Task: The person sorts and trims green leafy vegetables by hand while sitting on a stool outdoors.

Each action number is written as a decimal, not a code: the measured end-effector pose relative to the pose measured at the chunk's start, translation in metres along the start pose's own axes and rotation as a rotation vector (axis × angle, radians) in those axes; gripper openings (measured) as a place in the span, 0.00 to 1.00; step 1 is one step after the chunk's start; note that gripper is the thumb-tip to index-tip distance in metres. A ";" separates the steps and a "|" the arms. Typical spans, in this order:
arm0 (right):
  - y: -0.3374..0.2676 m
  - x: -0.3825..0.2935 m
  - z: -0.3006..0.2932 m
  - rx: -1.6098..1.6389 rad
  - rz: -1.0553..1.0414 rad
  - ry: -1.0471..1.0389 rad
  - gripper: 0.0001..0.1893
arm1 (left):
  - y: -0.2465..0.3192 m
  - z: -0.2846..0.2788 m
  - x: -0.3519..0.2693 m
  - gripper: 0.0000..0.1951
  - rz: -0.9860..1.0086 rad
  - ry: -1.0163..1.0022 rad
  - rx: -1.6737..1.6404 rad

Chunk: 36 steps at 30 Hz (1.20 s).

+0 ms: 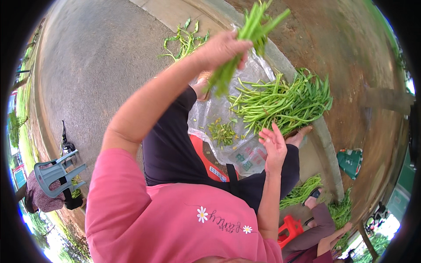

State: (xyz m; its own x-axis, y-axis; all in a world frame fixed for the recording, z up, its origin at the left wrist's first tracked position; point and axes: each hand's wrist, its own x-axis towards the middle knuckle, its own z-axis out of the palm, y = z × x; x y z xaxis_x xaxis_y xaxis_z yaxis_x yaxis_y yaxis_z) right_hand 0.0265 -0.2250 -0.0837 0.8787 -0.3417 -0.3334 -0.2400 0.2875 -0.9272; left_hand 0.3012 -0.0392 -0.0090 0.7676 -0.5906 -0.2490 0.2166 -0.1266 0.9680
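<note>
My left hand [230,49] is raised and grips a bunch of cut water spinach stems [251,28], blurred by motion. The stems stick out on both sides of the fist. Lower down, my right hand [274,148] hangs in the air with fingers apart and nothing in them. Just beyond it lies a large heap of water spinach [279,102], stems to the left and leaves to the right. A translucent plastic sheet [205,115] is spread under the heap and between my feet. Loose leaf scraps [222,131] are gathered on it.
A low concrete curb [324,157] runs along the right. Loose greens [184,42] lie on the pavement beyond my left foot. At lower right another person's leg [304,235] is beside a red plastic stool [289,230]. A green bag [350,162] stands past the curb.
</note>
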 end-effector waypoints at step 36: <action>0.123 0.039 0.059 -0.486 0.394 -0.192 0.15 | -0.362 -0.184 -0.009 0.37 -0.540 0.661 1.299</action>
State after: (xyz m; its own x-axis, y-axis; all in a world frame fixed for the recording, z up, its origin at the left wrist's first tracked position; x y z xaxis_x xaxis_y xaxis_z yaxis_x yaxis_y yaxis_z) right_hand 0.0560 -0.1505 -0.2005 0.7341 -0.1149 -0.6693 -0.6788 -0.0937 -0.7283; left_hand 0.3271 0.1587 -0.3627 0.9692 0.1509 -0.1948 0.1606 -0.9864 0.0353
